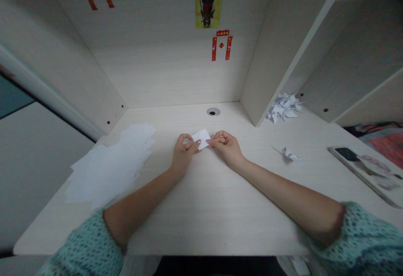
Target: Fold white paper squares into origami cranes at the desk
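Observation:
A small folded piece of white paper (202, 137) is held just above the pale wooden desk (201, 209), near its middle. My left hand (183, 152) pinches the paper's left side with curled fingers. My right hand (227, 146) pinches its right edge between thumb and forefinger. Both forearms reach in from the bottom, with teal knitted sleeves pushed up.
A spread of loose white sheets (110, 167) lies at the left. One folded paper crane (290, 154) sits to the right, and a pile of folded cranes (284, 107) is in the shelf nook. A phone on a flat board (365, 169) is at far right. A cable hole (213, 111) is behind the hands.

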{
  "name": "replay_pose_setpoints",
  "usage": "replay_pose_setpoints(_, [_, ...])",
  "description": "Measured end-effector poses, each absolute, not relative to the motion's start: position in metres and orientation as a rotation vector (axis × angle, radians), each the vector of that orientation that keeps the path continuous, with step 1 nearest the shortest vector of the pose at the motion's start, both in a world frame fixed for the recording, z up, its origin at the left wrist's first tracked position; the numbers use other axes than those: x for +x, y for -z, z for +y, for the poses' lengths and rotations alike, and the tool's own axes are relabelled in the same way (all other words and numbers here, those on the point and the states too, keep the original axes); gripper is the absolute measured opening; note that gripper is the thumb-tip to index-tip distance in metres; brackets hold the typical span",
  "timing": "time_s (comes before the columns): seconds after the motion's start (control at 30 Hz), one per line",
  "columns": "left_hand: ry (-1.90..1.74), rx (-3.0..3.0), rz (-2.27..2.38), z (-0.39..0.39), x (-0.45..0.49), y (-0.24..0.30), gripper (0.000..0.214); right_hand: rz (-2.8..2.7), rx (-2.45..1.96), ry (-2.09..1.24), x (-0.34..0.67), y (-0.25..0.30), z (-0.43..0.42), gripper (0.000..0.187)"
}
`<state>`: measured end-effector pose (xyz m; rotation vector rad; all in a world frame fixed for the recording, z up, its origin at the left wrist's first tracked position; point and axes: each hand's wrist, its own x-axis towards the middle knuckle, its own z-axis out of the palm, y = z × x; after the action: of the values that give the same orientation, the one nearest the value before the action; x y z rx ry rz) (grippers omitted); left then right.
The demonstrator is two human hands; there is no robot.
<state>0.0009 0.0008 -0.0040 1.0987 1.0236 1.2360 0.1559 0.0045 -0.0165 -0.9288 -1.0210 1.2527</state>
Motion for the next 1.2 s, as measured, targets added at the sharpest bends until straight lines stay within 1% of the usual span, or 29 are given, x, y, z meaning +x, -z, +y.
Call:
replay_pose_setpoints(0.1, [-1.26, 1.15, 1.069, -0.0011, 0.0011, 0.0037, 0.044, -1.125, -0.902, -1.207, 0.1546, 0.0173, 0.0036, 0.037])
replay_pose_setpoints(0.3, [-1.218, 1.309, 1.065, -0.0052, 0.0022, 0.005, 0.038, -1.189, -0.924, -1.185, 0.151, 0.0169, 0.0, 0.052])
replay_pose_setpoints(0.47, [-1.24, 1.208, 1.012, -0.0019, 0.0034, 0.0038, 0.045, -1.183, -0.922, -1.191, 0.1499, 0.0171, 0.001, 0.049])
replay_pose_setpoints(0.63, [-1.283, 1.143, 1.054, 0.0011, 0.002, 0.0046, 0.049, -1.208, -0.885, -1.239, 0.1522, 0.0192, 0.004, 0.046])
replay_pose_setpoints(0.83, [-1.304, 1.127, 1.068, 0.0011, 0.0018, 0.0029, 0.046, -1.194, -0.898, -1.237, 0.153, 0.019, 0.0029, 0.045])
replay_pose_setpoints(1.0, [-1.324, 1.159, 1.058, 0.0025, 0.0011, 0.0043, 0.044, -1.112, -0.907, -1.274, 0.1523, 0.0165, 0.0028, 0.041])
replay_pose_setpoints(1.1, [-1.287, 1.182, 1.042, 0.0017, 0.0008, 0.0042, 0.042, -1.133, -0.911, -1.232, 0.1527, 0.0186, 0.0043, 0.042])
replay_pose_setpoints(1.13, [-1.268, 1.183, 1.043, 0.001, 0.0008, 0.0035, 0.044, -1.151, -0.912, -1.214, 0.1529, 0.0195, 0.0045, 0.042])
replay_pose_setpoints(1.2, [-1.242, 1.18, 1.057, -0.0003, 0.0008, 0.0014, 0.057, -1.193, -0.914, -1.184, 0.1534, 0.0206, 0.0043, 0.04])
